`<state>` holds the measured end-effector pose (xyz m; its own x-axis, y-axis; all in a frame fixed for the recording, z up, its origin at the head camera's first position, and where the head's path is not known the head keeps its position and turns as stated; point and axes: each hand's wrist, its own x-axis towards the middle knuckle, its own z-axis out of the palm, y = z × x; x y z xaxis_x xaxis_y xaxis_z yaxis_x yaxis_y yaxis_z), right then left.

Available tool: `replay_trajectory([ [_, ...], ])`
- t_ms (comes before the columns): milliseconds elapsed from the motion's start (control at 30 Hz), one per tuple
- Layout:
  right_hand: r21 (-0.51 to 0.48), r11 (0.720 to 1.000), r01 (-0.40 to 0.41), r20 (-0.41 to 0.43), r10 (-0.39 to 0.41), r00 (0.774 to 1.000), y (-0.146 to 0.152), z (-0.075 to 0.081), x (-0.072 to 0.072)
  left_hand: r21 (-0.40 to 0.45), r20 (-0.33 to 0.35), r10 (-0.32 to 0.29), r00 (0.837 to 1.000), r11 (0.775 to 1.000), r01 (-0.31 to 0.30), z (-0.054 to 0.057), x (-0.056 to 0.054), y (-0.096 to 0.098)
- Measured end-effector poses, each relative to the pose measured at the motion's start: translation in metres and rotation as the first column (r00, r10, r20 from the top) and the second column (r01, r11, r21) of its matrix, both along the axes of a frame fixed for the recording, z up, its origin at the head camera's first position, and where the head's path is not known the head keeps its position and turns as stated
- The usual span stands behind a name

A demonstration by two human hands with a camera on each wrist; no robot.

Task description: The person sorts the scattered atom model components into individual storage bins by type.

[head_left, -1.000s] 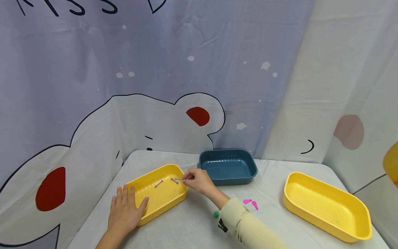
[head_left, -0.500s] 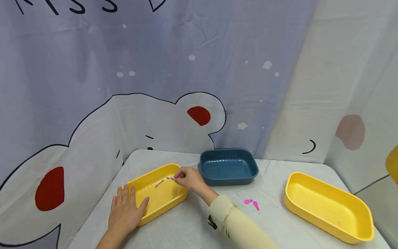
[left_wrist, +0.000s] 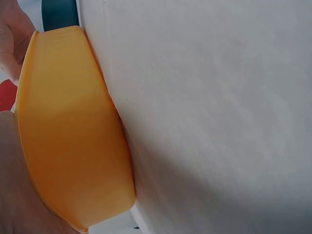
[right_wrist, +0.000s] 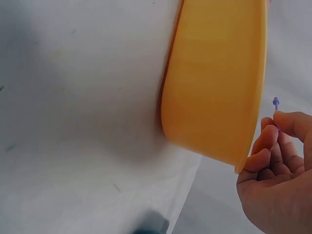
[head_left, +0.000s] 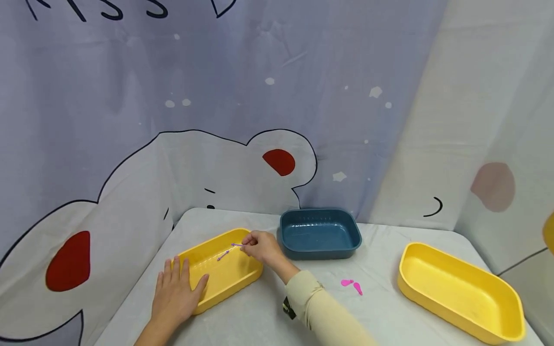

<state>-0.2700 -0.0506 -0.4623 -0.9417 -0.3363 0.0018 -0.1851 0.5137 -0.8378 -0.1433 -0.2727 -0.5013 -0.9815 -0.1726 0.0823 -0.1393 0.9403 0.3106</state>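
My left hand rests with straight fingers on the near left rim of a yellow tray; the left wrist view shows part of this hand against the tray's wall. Over the tray's far right end, my right hand pinches a thin purple stick with knobbed ends. One knob pokes out past the fingertips in the right wrist view; the rest is hidden by the fingers. Another purple stick lies inside the tray, to the left of the pinched one.
A dark blue tray stands behind my right forearm at the back. To the right is a second yellow tray. Two small pink pieces lie on the white cloth between them. A patterned curtain hangs behind the table.
My right hand has moved slightly left over the tray. A purple stick seen beside the pinched one is no longer visible separately. The green bead is out of sight near the sleeve.
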Motion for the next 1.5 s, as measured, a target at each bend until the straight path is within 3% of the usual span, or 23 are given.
replay_trajectory([
  [500, -0.041, 0.999, 0.017, 0.005, -0.017, 1.0, -0.008, -0.001, -0.003, -0.007, 0.01, 0.013, 1.0, 1.0, -0.013, 0.0, 0.0, 0.001],
  [767, -0.001, 0.999, 0.034, -0.036, -0.034, 0.999, 0.001, 0.005, -0.004, -0.014, -0.005, 0.004, 1.0, 1.0, -0.004, -0.002, 0.001, 0.001],
  [1167, 0.004, 0.999, -0.032, -0.054, 0.032, 0.998, 0.04, 0.018, -0.003, -0.016, 0.01, 0.002, 1.0, 1.0, -0.002, 0.0, -0.001, 0.0],
  [1500, 0.059, 0.995, -0.086, -0.079, 0.09, 0.993, 0.078, 0.017, 0.003, -0.008, -0.005, -0.01, 1.0, 1.0, 0.01, 0.001, 0.0, 0.0],
])
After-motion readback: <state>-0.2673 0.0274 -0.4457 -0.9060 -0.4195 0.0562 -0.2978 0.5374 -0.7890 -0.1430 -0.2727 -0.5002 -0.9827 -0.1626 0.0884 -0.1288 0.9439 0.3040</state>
